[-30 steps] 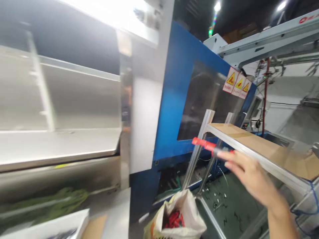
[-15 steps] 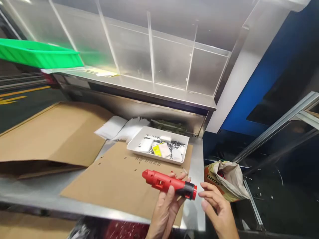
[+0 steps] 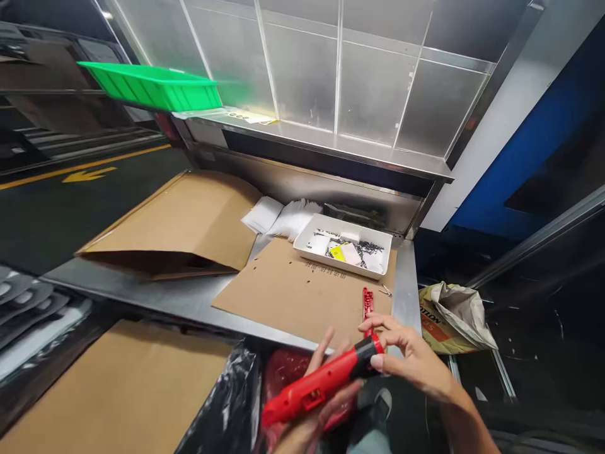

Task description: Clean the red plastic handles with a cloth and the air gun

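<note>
Red tool body [image 3: 321, 386]: held low at the steel bench's [image 3: 189, 296] near edge, long axis slanted, black-collared end up-right, plain end down-left. Left hand [image 3: 316, 416] cradles it from beneath; right hand [image 3: 411, 359] pinches the black collar [image 3: 366, 348]. White tray [image 3: 343, 246] well beyond.

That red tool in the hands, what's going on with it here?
A person holds a red tool in both hands over the near edge of a metal bench. The left hand cradles the body from below; the right hand pinches the black end. A small red part lies on the cardboard sheet, near a white tray of small bits. A green bin sits on the shelf above.
</note>
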### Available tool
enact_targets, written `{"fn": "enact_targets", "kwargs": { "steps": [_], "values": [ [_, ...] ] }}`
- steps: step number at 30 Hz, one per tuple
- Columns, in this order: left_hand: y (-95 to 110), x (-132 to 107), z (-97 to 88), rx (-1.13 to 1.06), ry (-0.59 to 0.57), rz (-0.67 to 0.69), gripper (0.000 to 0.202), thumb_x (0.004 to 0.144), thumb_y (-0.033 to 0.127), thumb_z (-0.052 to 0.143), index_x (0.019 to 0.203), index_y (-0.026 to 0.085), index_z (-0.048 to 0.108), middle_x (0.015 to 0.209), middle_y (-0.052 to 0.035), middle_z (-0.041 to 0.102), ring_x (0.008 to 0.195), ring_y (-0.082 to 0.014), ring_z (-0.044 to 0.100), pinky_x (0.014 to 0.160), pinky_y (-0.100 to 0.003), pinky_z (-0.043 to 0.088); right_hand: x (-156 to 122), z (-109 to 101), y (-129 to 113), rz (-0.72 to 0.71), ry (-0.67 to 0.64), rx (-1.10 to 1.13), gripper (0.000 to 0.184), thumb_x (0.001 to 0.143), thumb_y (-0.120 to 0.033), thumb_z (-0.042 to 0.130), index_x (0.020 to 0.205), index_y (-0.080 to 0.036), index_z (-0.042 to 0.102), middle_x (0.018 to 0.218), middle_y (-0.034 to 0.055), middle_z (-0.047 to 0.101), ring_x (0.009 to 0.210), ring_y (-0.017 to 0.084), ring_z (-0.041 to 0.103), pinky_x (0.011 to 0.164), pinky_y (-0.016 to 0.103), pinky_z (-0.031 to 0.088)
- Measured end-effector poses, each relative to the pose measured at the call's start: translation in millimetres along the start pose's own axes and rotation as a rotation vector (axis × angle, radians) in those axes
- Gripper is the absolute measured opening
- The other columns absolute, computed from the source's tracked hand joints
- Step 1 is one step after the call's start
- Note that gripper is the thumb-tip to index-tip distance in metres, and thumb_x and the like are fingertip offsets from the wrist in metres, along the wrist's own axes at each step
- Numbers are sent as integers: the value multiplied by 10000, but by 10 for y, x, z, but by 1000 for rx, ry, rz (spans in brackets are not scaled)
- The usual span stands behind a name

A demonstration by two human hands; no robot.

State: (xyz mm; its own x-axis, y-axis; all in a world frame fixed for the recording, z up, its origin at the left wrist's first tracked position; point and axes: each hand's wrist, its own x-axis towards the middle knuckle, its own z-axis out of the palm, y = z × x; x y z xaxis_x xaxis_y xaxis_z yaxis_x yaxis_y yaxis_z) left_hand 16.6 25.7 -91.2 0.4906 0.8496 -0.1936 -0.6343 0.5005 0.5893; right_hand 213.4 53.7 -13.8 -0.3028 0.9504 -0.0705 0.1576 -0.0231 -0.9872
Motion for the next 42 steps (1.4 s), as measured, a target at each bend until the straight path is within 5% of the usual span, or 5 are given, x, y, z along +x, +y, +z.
{"fn": "enact_targets", "kwargs": {
  "steps": [5, 13, 17, 25, 42],
  "values": [
    [5, -248, -193, -327, -406, -342, 578, 777, 482, 700, 1264, 187, 599, 1295, -199, 621, 1060, -302, 666, 810, -401, 574, 177, -48, -271, -66, -325, -160, 265, 777, -467, 710, 756, -203, 705, 1123, 71, 658, 1267, 239, 447, 1122, 447, 231],
    [-42, -481, -38, -204, -216, -347, 586, 815, 652, 533, 1140, 184, 669, 859, -106, 747, 568, -135, 668, 479, -174, 470, 273, 113, -382, 13, -532, -208, 261, 745, -413, 720, 643, -192, 625, 1137, 80, 681, 1296, 263, 418, 1101, 439, 261],
    [-191, -514, -166, -36, -189, -442, 674, 819, 689, 477, 669, 69, 696, 347, 21, 435, 263, -41, 333, 291, -160, 206, 244, 157, -390, 54, -474, -322, 159, 702, -305, 726, 638, -196, 629, 1234, 61, 626, 1311, 282, 418, 1077, 419, 307],
    [-203, -546, -156, 19, -65, -343, 650, 816, 633, 543, 1314, 226, 446, 618, -32, 670, 314, -59, 359, 307, -167, 308, 224, 195, -320, 246, -484, -305, 125, 622, -204, 706, 574, -180, 593, 969, 33, 676, 1017, 229, 600, 797, 285, 447],
    [-67, -532, 54, 87, -129, -399, 640, 903, 567, 456, 1401, 216, 261, 637, -2, 619, 376, -50, 371, 355, -145, 311, 30, 198, -249, 216, -399, -212, 217, 616, -219, 655, 491, -178, 482, 1149, 85, 643, 1082, 266, 569, 871, 328, 419]
  ]
}}
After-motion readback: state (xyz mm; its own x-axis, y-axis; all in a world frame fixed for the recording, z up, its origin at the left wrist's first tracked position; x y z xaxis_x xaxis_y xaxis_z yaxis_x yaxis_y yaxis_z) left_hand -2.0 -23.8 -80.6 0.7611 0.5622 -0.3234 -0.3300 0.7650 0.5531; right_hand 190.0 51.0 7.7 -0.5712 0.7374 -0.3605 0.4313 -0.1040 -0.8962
